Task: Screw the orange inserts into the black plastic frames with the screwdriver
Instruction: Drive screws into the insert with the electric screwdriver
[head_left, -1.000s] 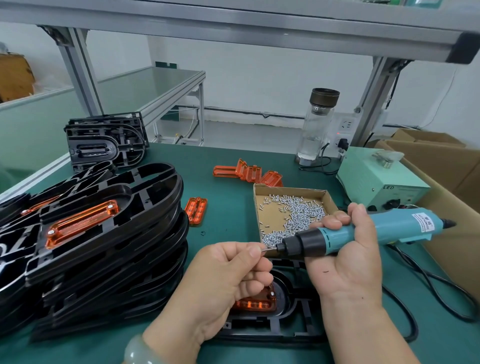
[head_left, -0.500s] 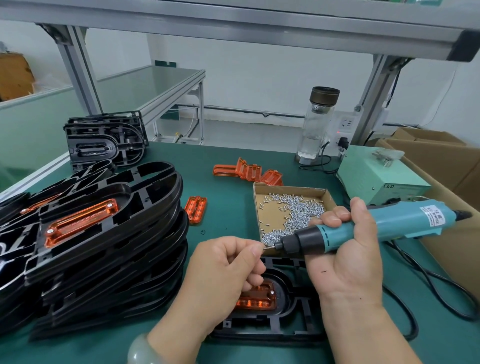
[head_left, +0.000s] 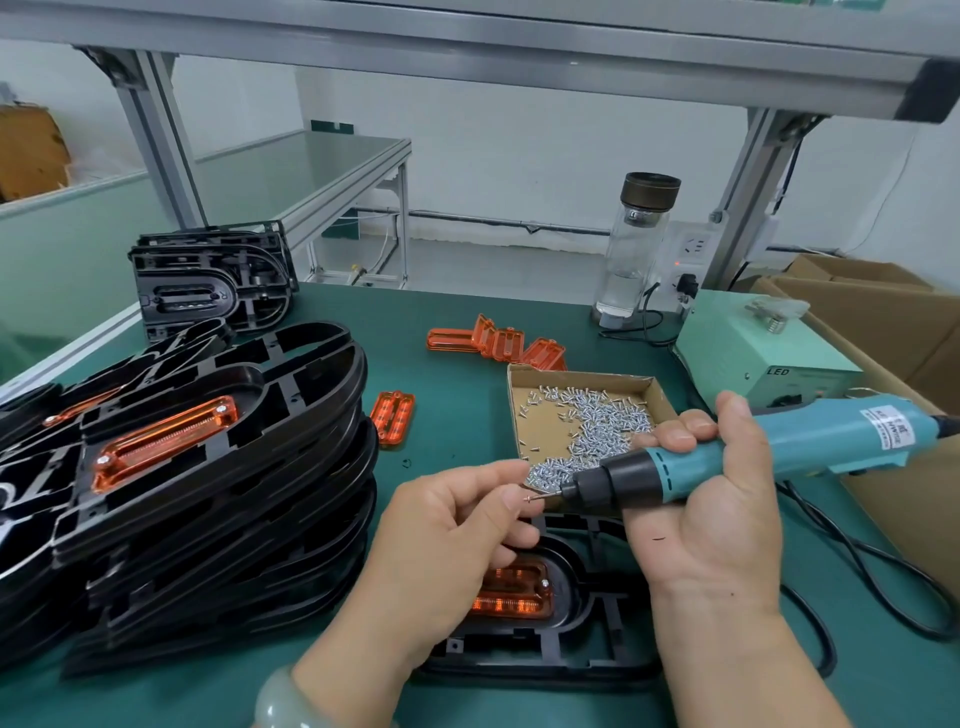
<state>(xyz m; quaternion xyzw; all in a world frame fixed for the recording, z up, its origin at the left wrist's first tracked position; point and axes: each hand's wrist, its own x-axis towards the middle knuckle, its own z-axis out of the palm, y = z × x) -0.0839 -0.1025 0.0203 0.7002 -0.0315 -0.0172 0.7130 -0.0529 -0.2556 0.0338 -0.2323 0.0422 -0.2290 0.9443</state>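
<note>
Right hand (head_left: 711, 519) is wrapped tight round the teal screwdriver (head_left: 753, 452), which lies nearly level with its black nose pointing left. Left hand (head_left: 447, 535) meets it there, fingers curled, thumb and forefinger pinching a tiny screw (head_left: 530, 499) at the very tip of the bit. Both hands hover above the near black frame (head_left: 571, 660), flat on the green table (head_left: 457, 312), with an orange insert (head_left: 514, 592) seated in its oval recess (one screw head shows at the insert's right end; the left end is hidden by the hand). Just beyond the hands, the cardboard tray (head_left: 571, 375) holds a heap of silver screws. On the left, a tall stack of frames (head_left: 234, 467), its top one carrying an insert. Loose orange inserts (head_left: 498, 343) lie farther back, and a single one (head_left: 393, 415) between stack and tray.
</note>
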